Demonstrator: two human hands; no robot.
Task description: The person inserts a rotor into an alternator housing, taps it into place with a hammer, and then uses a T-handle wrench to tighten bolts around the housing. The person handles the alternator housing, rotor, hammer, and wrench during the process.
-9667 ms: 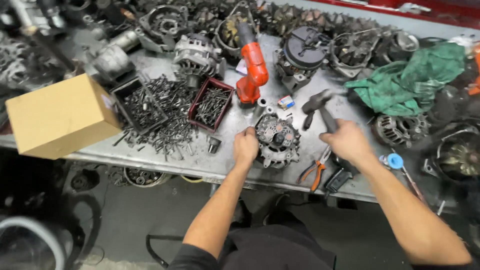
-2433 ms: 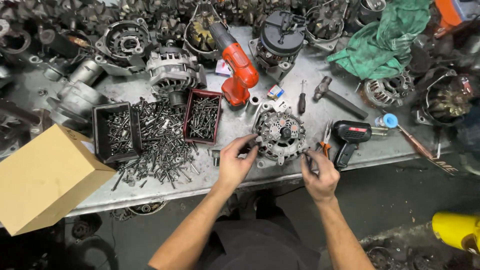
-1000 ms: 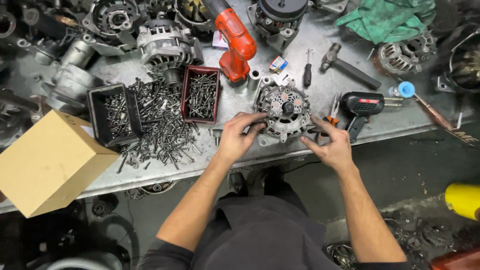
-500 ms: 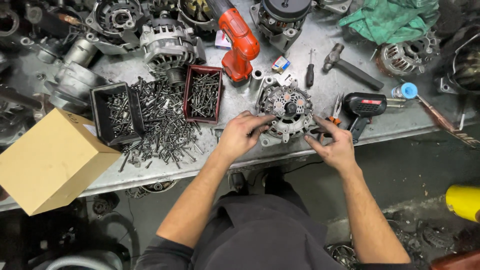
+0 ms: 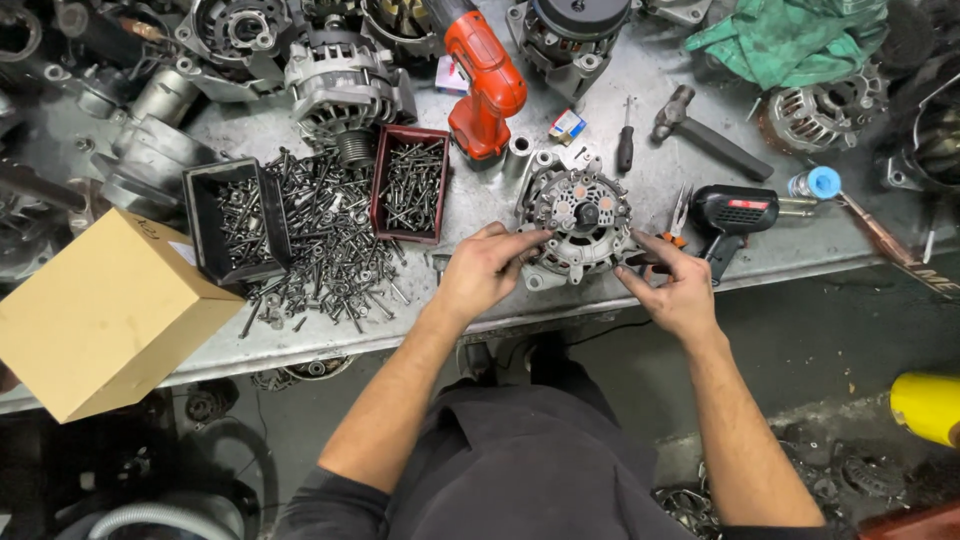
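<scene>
An alternator [image 5: 578, 222] lies face up near the front edge of the metal workbench [image 5: 520, 310]. My left hand [image 5: 483, 270] rests against its left side, fingertips touching the housing rim. On the right side, my right hand [image 5: 676, 282] has its fingers stretched toward the housing's lower right edge and touches it. Neither hand holds a tool. Orange-handled pliers [image 5: 676, 218] lie just beyond my right hand.
A black soldering gun [image 5: 730, 215], a hammer [image 5: 705, 130], a screwdriver [image 5: 625, 140] and an orange drill [image 5: 487, 85] lie around. Two trays [image 5: 411, 183] and loose bolts [image 5: 325, 250] sit left. A cardboard box [image 5: 105, 310] hangs over the front left edge. Other alternators line the back.
Both hands have come in from the pliers and bench edge to the alternator and now stay on its two sides. The camera view has shifted slightly.
</scene>
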